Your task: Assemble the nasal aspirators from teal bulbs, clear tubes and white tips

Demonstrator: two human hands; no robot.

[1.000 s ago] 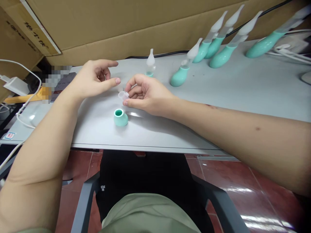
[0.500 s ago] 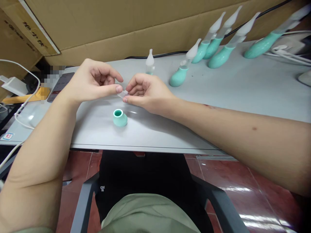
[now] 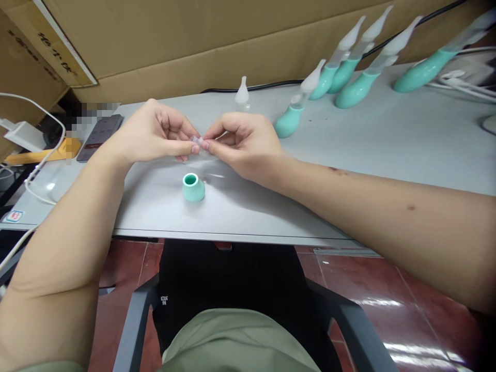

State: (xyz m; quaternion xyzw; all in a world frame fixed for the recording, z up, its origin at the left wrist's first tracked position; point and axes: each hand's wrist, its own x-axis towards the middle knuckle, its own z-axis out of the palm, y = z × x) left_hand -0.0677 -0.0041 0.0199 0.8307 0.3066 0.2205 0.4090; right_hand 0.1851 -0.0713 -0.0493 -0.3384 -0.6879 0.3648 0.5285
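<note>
Between the fingertips of both hands is a small clear plastic piece (image 3: 196,139), partly covered by the fingers. My left hand (image 3: 165,132) pinches it from the left with thumb and fingers. From the right, the thumb and forefinger of my right hand (image 3: 248,137) close on its other end; whether a second small part is there I cannot tell. Just in front of the hands, an open-mouthed mint green bulb (image 3: 193,190) stands upright on the grey table (image 3: 248,217). Behind my right hand rises a white soft tip on a clear tube (image 3: 242,95), its lower part hidden.
Several nasal aspirators with green bulbs (image 3: 289,122) and white tips stand or lean toward the back right. A phone (image 3: 99,137), a yellow object (image 3: 67,150) and a white charger (image 3: 25,135) with its cable lie at left. A cardboard wall (image 3: 186,41) closes the back.
My hands have come closer together, and the fingertips now meet around the clear piece. My left hand's fingers have closed in on it. The green bulb stays in place.
</note>
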